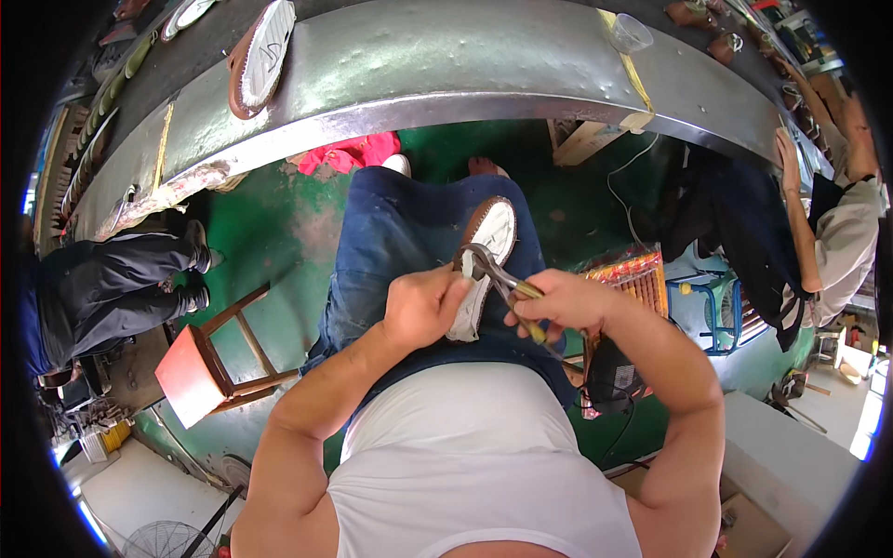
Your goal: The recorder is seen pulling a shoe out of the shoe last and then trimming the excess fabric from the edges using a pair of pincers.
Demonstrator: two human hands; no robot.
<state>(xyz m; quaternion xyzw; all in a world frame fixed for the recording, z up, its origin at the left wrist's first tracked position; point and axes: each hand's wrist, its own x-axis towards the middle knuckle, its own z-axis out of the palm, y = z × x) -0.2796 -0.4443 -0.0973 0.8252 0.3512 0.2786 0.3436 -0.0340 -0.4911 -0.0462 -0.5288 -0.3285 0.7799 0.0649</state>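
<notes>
A brown shoe (500, 229) with a white underside lies bottom up across my lap, its brown toe end pointing away from me. My right hand (569, 299) is wrapped round the handles of a pair of pincers (499, 273). Their curved metal jaws rest at the shoe's near side edge, around the middle of its length. My left hand (423, 302) is closed against the left side of the shoe, thumb close to the pincer jaws. Its fingertips are partly hidden, but it appears to grip the shoe's edge.
A metal-topped bench (446, 56) curves across the front, with another brown shoe (263, 70) and a clear plastic cup (631, 33) on it. A red-topped stool (195, 377) stands left, and a dark bag (614, 372) right. People sit at both sides; red cloth (349, 153) lies under the bench.
</notes>
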